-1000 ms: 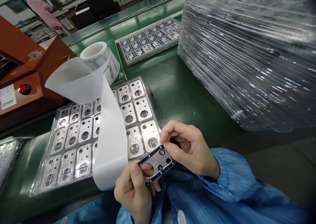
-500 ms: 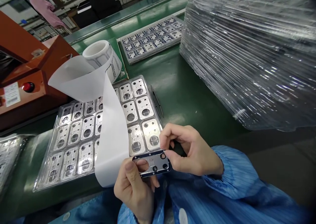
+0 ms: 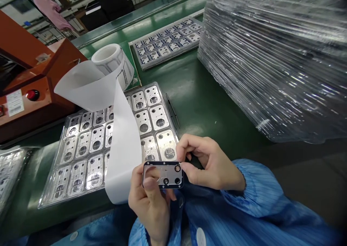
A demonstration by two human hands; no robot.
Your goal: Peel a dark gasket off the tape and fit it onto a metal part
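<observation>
My left hand (image 3: 150, 199) grips a small rectangular metal plate (image 3: 171, 174) by its left end, the thumb in front. The plate has a dark blue border, one large hole at the left and several small round black-ringed holes. At its upper right corner, my right hand (image 3: 208, 162) has thumb and index finger closed in a pinch. Whatever lies between those fingertips is too small to make out. Behind the hands, a clear plastic tray (image 3: 168, 121) holds rows of similar silver plates. A strip of white backing paper (image 3: 123, 148) hangs across that tray from a label roll (image 3: 108, 54).
Black tweezers (image 3: 172, 110) lie right of the tray. Farther back is another tray (image 3: 168, 41) of blue-bordered plates. A tall stack of clear plastic trays (image 3: 271, 58) rises at right. An orange machine (image 3: 40, 79) with a red button stands left, near another tray (image 3: 12, 170).
My left hand has tilted the plate more upright and shifted it slightly up and left. My right hand stays pinched near the plate's upper right corner.
</observation>
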